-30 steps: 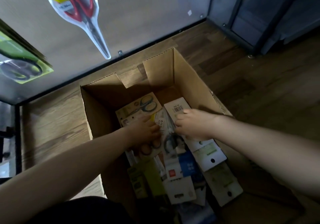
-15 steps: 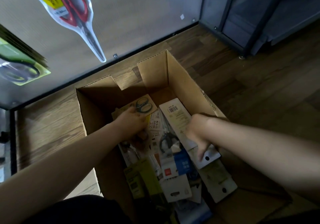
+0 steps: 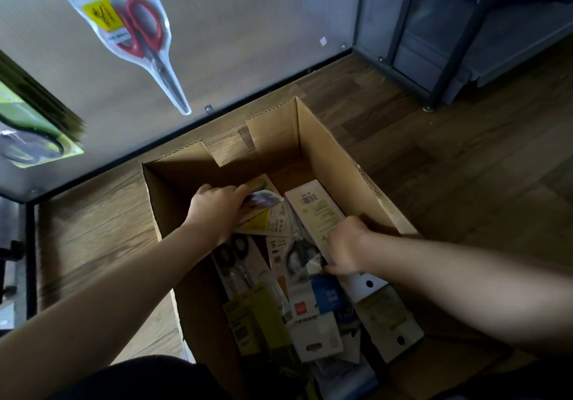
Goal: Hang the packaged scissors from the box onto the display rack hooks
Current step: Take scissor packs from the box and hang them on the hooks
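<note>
The corrugated cardboard box (image 3: 325, 158) stands open on a wood-grain plank floor (image 3: 434, 167), its flaps upright with serrated cut edges. Inside lies a loose pile of packaged scissors (image 3: 297, 275): flat card-backed packs in white, beige, yellow-green and blue, several with punched round or slotted hanging holes. The left hand (image 3: 217, 210) is curled down onto a beige card pack (image 3: 263, 223) at the far end of the box, fingers closed over its glossy blister. The right hand (image 3: 344, 247) grips the edge of a long white card pack (image 3: 319, 213) lying back side up; a barcode is printed near its top, and the smaller text is not legible. Against the ribbed translucent rack panel (image 3: 248, 27), a clear pouch of red-handled scissors (image 3: 139, 30) hangs with a yellow label, digits unreadable. A stack of green-carded packs (image 3: 34, 120) hangs at left. A dark metal frame (image 3: 449, 58) stands at right.
</note>
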`<state>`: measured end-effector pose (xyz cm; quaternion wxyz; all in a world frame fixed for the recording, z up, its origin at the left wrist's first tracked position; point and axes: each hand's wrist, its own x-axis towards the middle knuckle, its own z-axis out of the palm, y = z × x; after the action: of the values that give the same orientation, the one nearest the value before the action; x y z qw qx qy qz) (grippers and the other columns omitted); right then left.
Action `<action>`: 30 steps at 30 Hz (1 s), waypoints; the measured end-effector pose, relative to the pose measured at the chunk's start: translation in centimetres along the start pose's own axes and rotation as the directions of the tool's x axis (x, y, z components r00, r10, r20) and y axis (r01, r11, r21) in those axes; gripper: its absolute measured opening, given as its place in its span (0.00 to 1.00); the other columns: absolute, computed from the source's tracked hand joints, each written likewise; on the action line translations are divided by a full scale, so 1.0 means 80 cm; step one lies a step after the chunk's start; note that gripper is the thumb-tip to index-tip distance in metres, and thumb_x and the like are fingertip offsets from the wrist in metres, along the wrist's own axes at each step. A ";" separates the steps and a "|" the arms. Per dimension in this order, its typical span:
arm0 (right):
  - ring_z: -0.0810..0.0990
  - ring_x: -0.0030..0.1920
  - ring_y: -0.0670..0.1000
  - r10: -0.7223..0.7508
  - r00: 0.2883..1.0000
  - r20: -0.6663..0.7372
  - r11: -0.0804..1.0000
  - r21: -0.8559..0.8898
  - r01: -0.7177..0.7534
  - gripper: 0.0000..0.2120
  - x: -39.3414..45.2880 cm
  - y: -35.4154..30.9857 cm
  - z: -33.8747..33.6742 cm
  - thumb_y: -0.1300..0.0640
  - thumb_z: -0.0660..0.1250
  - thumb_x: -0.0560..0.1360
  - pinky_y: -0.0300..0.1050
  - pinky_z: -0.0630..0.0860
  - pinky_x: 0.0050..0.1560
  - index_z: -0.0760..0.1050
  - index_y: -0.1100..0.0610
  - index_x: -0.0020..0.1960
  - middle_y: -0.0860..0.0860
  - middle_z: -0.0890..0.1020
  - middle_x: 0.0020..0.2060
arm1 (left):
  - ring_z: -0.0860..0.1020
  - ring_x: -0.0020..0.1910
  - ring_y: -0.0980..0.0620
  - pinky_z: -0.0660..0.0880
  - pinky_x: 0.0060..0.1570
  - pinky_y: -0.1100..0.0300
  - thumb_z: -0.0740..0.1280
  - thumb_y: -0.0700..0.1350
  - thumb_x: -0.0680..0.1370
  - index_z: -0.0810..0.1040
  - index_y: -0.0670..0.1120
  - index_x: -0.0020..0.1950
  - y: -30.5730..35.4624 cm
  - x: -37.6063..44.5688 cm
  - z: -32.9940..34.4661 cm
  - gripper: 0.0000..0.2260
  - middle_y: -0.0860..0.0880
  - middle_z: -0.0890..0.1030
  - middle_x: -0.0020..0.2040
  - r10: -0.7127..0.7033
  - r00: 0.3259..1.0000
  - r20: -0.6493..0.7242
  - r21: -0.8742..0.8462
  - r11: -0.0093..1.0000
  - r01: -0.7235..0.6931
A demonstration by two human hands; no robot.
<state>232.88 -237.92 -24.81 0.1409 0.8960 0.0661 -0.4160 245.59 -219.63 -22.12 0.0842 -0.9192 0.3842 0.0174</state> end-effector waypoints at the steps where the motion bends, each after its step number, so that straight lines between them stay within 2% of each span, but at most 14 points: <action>1: 0.76 0.47 0.55 0.015 1.000 0.009 1.000 0.002 -0.015 0.26 0.000 0.000 -0.001 0.36 0.51 0.78 0.48 0.73 0.49 0.72 0.58 0.52 0.55 0.77 0.48 | 0.78 0.49 0.52 0.66 0.56 0.57 0.55 0.58 0.80 0.70 0.52 0.61 0.000 -0.002 -0.002 0.14 0.54 0.78 0.53 -0.020 1.000 -0.012 -0.037 0.999 0.020; 4: 0.77 0.52 0.55 0.043 0.999 0.031 0.994 0.096 -0.045 0.27 -0.005 0.003 -0.009 0.37 0.52 0.78 0.46 0.72 0.48 0.72 0.59 0.60 0.55 0.76 0.50 | 0.77 0.46 0.51 0.67 0.51 0.57 0.58 0.57 0.80 0.72 0.51 0.57 0.002 -0.004 -0.009 0.12 0.53 0.78 0.48 -0.094 0.995 -0.031 -0.183 0.979 0.087; 7: 0.77 0.51 0.55 0.077 0.994 0.073 0.971 0.221 -0.091 0.27 0.002 0.009 -0.014 0.39 0.57 0.77 0.48 0.76 0.52 0.71 0.59 0.63 0.55 0.76 0.51 | 0.74 0.39 0.51 0.66 0.40 0.58 0.60 0.57 0.79 0.73 0.49 0.51 0.004 -0.003 -0.019 0.12 0.52 0.75 0.41 -0.157 0.986 -0.051 -0.246 0.959 0.140; 10: 0.77 0.51 0.57 0.106 0.984 0.142 0.947 0.288 -0.143 0.27 0.004 0.010 -0.019 0.44 0.58 0.78 0.50 0.77 0.55 0.66 0.61 0.69 0.57 0.75 0.55 | 0.75 0.36 0.50 0.68 0.33 0.59 0.62 0.56 0.78 0.74 0.49 0.50 0.004 -0.002 -0.026 0.11 0.51 0.76 0.39 -0.241 0.970 -0.045 -0.362 0.909 0.209; 11: 0.77 0.50 0.56 0.100 0.982 0.162 0.943 0.301 -0.145 0.25 0.000 0.011 -0.022 0.48 0.57 0.79 0.48 0.76 0.55 0.65 0.62 0.70 0.58 0.75 0.53 | 0.75 0.36 0.50 0.69 0.32 0.59 0.63 0.55 0.77 0.75 0.48 0.50 0.005 -0.002 -0.029 0.11 0.50 0.77 0.39 -0.271 0.962 -0.034 -0.425 0.875 0.231; 14: 0.73 0.39 0.52 0.118 0.978 0.174 0.950 0.265 -0.162 0.17 -0.019 0.014 -0.034 0.61 0.55 0.79 0.44 0.75 0.53 0.68 0.64 0.67 0.55 0.71 0.40 | 0.74 0.35 0.53 0.68 0.31 0.60 0.67 0.52 0.77 0.76 0.48 0.47 0.006 0.001 -0.036 0.08 0.52 0.76 0.37 -0.360 0.933 0.005 -0.634 0.721 0.281; 16: 0.71 0.36 0.52 0.161 0.976 0.143 0.956 0.223 -0.190 0.16 -0.021 0.015 -0.039 0.63 0.55 0.79 0.45 0.75 0.54 0.69 0.65 0.65 0.55 0.69 0.37 | 0.74 0.37 0.55 0.67 0.32 0.63 0.68 0.49 0.76 0.76 0.47 0.48 0.006 0.004 -0.041 0.06 0.53 0.76 0.38 -0.403 0.915 0.028 -0.718 0.629 0.299; 17: 0.70 0.35 0.51 0.177 0.975 0.136 0.957 0.207 -0.203 0.16 -0.022 0.017 -0.043 0.63 0.56 0.79 0.44 0.75 0.52 0.69 0.65 0.65 0.55 0.69 0.36 | 0.74 0.37 0.56 0.67 0.33 0.64 0.68 0.48 0.77 0.76 0.46 0.50 0.006 0.005 -0.043 0.07 0.53 0.76 0.39 -0.422 0.906 0.041 -0.748 0.588 0.308; 19: 0.71 0.35 0.51 0.222 0.971 0.093 0.947 0.215 -0.237 0.15 -0.027 0.021 -0.055 0.62 0.56 0.80 0.41 0.74 0.41 0.70 0.65 0.64 0.56 0.71 0.37 | 0.74 0.38 0.57 0.67 0.33 0.64 0.65 0.49 0.78 0.76 0.44 0.53 0.004 0.009 -0.046 0.10 0.50 0.78 0.43 -0.459 0.886 0.060 -0.797 0.513 0.319; 21: 0.77 0.43 0.52 0.273 0.962 -0.023 0.922 0.293 -0.254 0.13 -0.029 0.028 -0.065 0.63 0.58 0.79 0.41 0.75 0.42 0.72 0.65 0.62 0.57 0.77 0.47 | 0.76 0.38 0.55 0.68 0.31 0.63 0.61 0.54 0.79 0.74 0.43 0.56 0.004 0.010 -0.052 0.15 0.48 0.79 0.44 -0.499 0.864 0.066 -0.825 0.459 0.328; 23: 0.78 0.50 0.53 0.361 0.922 -0.139 0.864 0.422 -0.274 0.13 -0.030 0.032 -0.078 0.65 0.60 0.78 0.42 0.74 0.45 0.73 0.64 0.61 0.56 0.78 0.54 | 0.78 0.39 0.53 0.72 0.31 0.61 0.59 0.57 0.79 0.72 0.40 0.57 -0.001 0.013 -0.055 0.20 0.46 0.80 0.46 -0.556 0.827 0.085 -0.881 0.346 0.324; 25: 0.78 0.52 0.54 0.421 0.873 -0.246 0.831 0.490 -0.262 0.13 -0.031 0.034 -0.094 0.66 0.60 0.77 0.42 0.72 0.42 0.74 0.63 0.60 0.56 0.78 0.54 | 0.80 0.44 0.48 0.78 0.35 0.56 0.61 0.56 0.78 0.69 0.39 0.61 -0.009 0.016 -0.061 0.22 0.42 0.79 0.51 -0.635 0.754 0.167 -0.932 0.148 0.331; 28: 0.77 0.43 0.53 0.374 0.870 -0.321 0.830 0.533 -0.160 0.12 -0.027 0.032 -0.113 0.66 0.58 0.78 0.41 0.69 0.38 0.75 0.64 0.59 0.55 0.77 0.44 | 0.79 0.47 0.45 0.79 0.39 0.51 0.68 0.50 0.74 0.66 0.39 0.64 -0.018 0.015 -0.073 0.24 0.41 0.78 0.53 -0.682 0.640 0.355 -0.921 -0.137 0.364; 30: 0.74 0.38 0.52 0.326 0.909 -0.260 0.832 0.535 -0.145 0.12 -0.027 0.026 -0.111 0.65 0.56 0.79 0.40 0.69 0.38 0.73 0.63 0.60 0.55 0.74 0.40 | 0.79 0.47 0.45 0.79 0.42 0.49 0.70 0.40 0.72 0.64 0.40 0.64 -0.021 0.010 -0.078 0.24 0.43 0.76 0.53 -0.663 0.625 0.412 -0.906 -0.226 0.357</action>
<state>238.47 -237.17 -17.31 -0.0610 0.9604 -0.1342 -0.2365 247.16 -220.05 -15.81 -0.5945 -0.7801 -0.1505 0.1238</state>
